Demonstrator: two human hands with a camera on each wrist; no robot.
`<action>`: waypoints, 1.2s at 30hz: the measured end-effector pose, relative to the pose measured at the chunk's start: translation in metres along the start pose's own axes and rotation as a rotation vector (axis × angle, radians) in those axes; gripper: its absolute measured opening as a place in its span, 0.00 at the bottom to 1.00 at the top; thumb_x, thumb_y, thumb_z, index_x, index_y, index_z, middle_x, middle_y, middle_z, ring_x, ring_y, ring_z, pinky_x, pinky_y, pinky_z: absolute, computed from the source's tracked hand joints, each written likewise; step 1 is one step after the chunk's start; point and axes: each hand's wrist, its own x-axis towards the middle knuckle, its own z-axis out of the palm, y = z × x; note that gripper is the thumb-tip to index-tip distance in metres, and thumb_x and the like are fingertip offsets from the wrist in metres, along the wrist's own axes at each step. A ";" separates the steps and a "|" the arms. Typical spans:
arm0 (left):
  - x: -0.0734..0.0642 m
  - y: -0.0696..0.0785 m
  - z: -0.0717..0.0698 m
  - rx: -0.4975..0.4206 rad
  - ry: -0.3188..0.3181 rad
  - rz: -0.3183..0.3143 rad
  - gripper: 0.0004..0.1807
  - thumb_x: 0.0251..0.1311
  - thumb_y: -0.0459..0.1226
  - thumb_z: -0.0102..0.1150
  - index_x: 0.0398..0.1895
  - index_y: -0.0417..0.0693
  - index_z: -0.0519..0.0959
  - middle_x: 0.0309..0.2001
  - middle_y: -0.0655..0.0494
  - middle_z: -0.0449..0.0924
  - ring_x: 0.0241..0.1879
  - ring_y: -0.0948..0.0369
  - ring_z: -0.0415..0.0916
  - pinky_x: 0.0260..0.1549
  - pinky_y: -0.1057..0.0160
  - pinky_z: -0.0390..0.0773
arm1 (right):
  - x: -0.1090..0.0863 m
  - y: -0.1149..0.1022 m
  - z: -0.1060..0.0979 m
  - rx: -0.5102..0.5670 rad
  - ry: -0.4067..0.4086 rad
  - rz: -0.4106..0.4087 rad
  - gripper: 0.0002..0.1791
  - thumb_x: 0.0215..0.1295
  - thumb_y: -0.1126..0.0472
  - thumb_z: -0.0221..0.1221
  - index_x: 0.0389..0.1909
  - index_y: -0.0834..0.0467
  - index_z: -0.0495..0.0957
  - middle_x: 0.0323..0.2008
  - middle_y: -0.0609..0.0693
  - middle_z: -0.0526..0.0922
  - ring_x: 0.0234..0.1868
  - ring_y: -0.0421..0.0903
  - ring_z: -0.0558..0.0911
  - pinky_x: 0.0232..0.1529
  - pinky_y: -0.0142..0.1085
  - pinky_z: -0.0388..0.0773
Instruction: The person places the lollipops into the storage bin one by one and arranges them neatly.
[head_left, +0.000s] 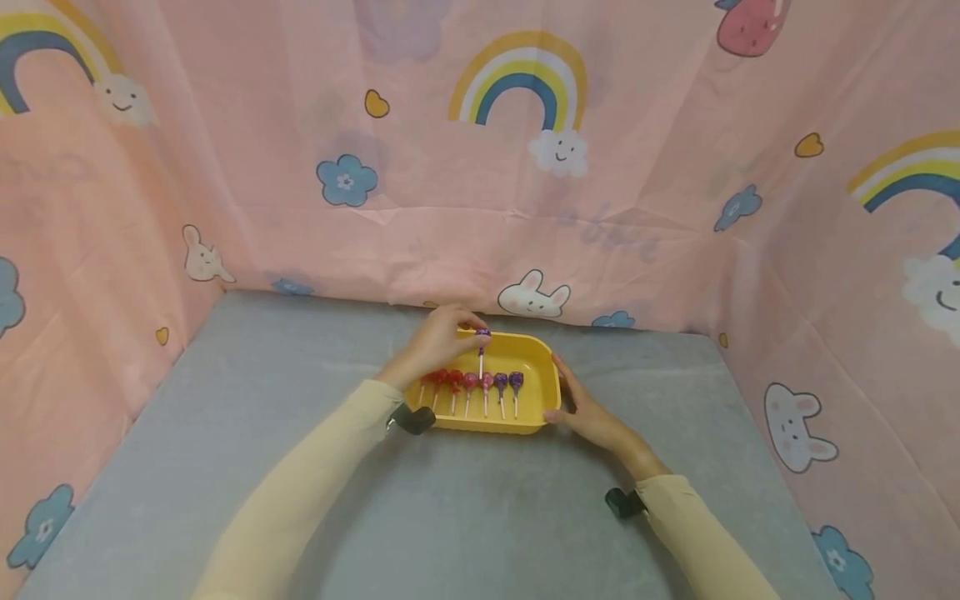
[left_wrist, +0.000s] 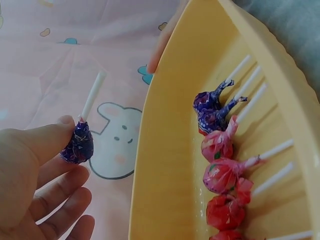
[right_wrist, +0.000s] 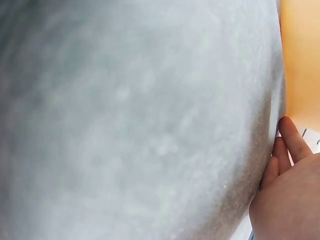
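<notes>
My left hand [head_left: 442, 337] pinches a purple-wrapped lollipop [left_wrist: 79, 142] by its candy head, between thumb and forefinger. Its white stick points down over the yellow tray [head_left: 542, 375] in the head view. Inside the tray several lollipops lie in a row, sticks toward the near side: red ones [head_left: 455, 377] at the left, pink ones [left_wrist: 220, 175] in the middle and two purple ones [head_left: 516, 381] at the right. At the tray's right end my right hand [head_left: 592, 421] holds it, the thumb at the near corner and the fingers along the outer wall.
A grey cloth-covered table [head_left: 480, 517] lies under the tray. Pink printed curtains [head_left: 450, 242] stand behind and at both sides, the back one close behind the tray. Small dark devices [head_left: 624, 502] sit at both wrists.
</notes>
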 end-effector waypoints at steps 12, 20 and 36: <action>0.008 0.008 0.012 -0.045 -0.026 -0.007 0.13 0.62 0.47 0.66 0.42 0.51 0.86 0.46 0.55 0.86 0.52 0.55 0.80 0.60 0.55 0.77 | 0.000 -0.002 0.001 -0.001 -0.001 0.025 0.55 0.65 0.45 0.63 0.77 0.31 0.30 0.79 0.60 0.48 0.79 0.63 0.49 0.76 0.64 0.43; 0.013 0.013 0.024 -0.059 -0.047 -0.012 0.13 0.62 0.47 0.65 0.43 0.50 0.86 0.45 0.55 0.86 0.51 0.56 0.78 0.58 0.56 0.77 | 0.000 -0.001 0.000 -0.009 -0.003 0.017 0.55 0.65 0.44 0.62 0.77 0.31 0.30 0.79 0.61 0.49 0.79 0.63 0.50 0.75 0.67 0.41; 0.020 0.019 0.042 -0.062 -0.116 -0.053 0.14 0.62 0.49 0.65 0.45 0.52 0.85 0.45 0.58 0.83 0.49 0.59 0.76 0.58 0.58 0.77 | 0.000 0.000 -0.001 -0.017 -0.010 0.005 0.54 0.65 0.44 0.62 0.77 0.31 0.30 0.79 0.60 0.47 0.79 0.64 0.49 0.74 0.69 0.41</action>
